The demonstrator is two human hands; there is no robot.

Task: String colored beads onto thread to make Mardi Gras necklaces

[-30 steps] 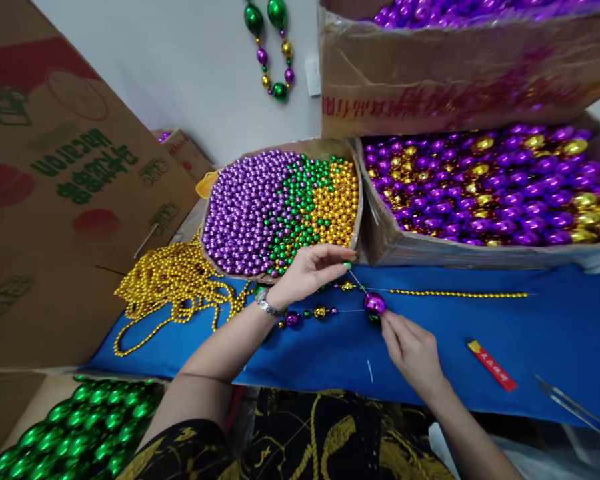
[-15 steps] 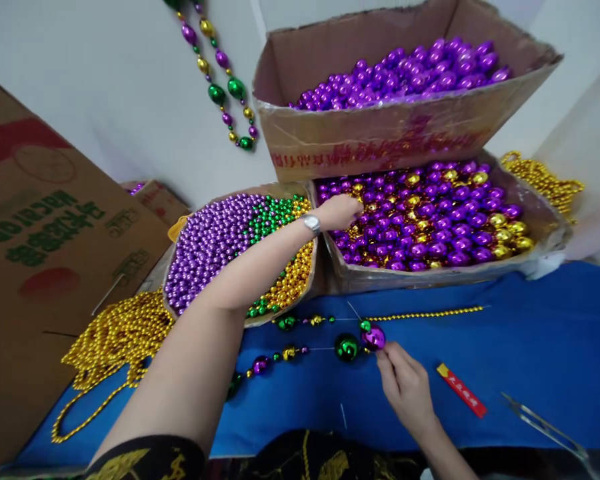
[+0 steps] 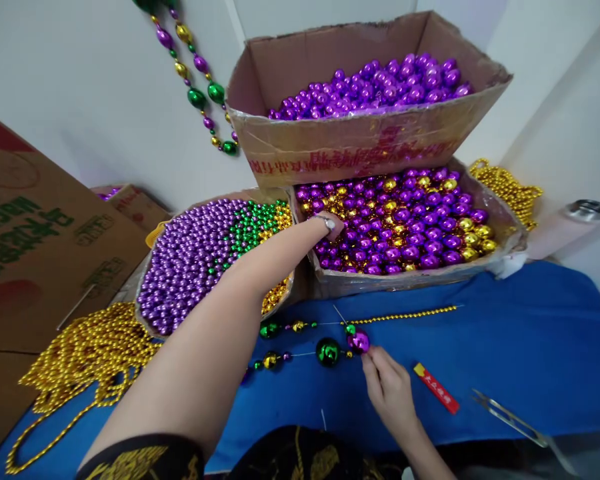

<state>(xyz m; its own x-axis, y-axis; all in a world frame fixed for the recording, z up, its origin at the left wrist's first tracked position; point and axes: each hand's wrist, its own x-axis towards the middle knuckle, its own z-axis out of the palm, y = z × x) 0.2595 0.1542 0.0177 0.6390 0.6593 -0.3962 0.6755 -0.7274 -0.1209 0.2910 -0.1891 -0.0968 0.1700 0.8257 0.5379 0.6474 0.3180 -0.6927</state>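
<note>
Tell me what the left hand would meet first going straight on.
Most likely the purple and gold beads in the lower box: the left hand dips among them, fingers hidden, so exact direction and depth are unclear.

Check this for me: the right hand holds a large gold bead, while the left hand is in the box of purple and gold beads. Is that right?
Not quite: the right hand holds a large purple bead, not a gold one, as the head view shows. The left hand is indeed in the box of purple and gold beads.
</note>
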